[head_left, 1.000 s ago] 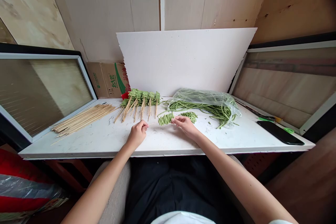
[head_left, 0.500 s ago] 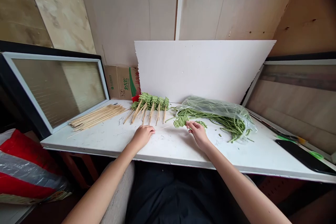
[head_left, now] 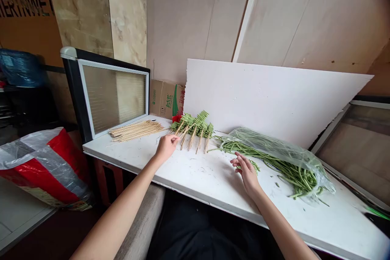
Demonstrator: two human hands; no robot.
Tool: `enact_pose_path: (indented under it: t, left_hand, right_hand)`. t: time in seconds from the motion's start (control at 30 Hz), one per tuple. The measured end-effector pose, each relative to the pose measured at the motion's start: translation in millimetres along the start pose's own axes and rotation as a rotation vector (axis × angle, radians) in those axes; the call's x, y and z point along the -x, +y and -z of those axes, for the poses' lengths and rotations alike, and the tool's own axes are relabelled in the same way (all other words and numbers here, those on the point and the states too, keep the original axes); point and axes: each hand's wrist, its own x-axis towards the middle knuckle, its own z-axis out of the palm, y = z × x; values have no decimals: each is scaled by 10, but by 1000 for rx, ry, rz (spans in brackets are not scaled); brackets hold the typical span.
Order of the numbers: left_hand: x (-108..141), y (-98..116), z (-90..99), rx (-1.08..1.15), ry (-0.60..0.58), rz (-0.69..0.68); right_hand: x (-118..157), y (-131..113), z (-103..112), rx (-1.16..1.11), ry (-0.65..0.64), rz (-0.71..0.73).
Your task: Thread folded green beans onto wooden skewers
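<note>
My left hand is closed in a pinch on the stick end of a skewer. The skewer's folded green beans lie slanted over the pile of bean skewers at the back of the table. Bare sticks of the piled skewers point toward the front edge. Over the table to the right, my right hand has its fingers apart and holds nothing. Just beyond it is a small bunch of green beans, partly hidden by the hand. Plain wooden skewers lie in a heap on the left.
Long green beans spill from a clear plastic bag on the white table. A cardboard box and a white board stand behind. A framed glass panel borders the left side.
The view has turned left. The bean skewer has moved from between my hands to the pile on the left, with my left hand on its stick. My right hand has let go and opened.
</note>
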Motion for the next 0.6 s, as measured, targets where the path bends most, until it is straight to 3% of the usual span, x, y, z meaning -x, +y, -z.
enact_pose_path:
  t: [0.13, 0.23, 0.43, 0.6]
  left_hand:
    - [-157, -354, 310, -98, 131, 179]
    - [-237, -595, 392, -224, 126, 358]
    - [-471, -953, 233, -331, 48, 579]
    - [-654, -1114, 102, -383, -35, 631]
  right_hand:
    - [17, -3, -39, 87, -32, 49]
    - [27, -15, -64, 143, -44, 72]
    - [43, -41, -80, 194, -65, 52]
    - [50, -41, -81, 207, -58, 30]
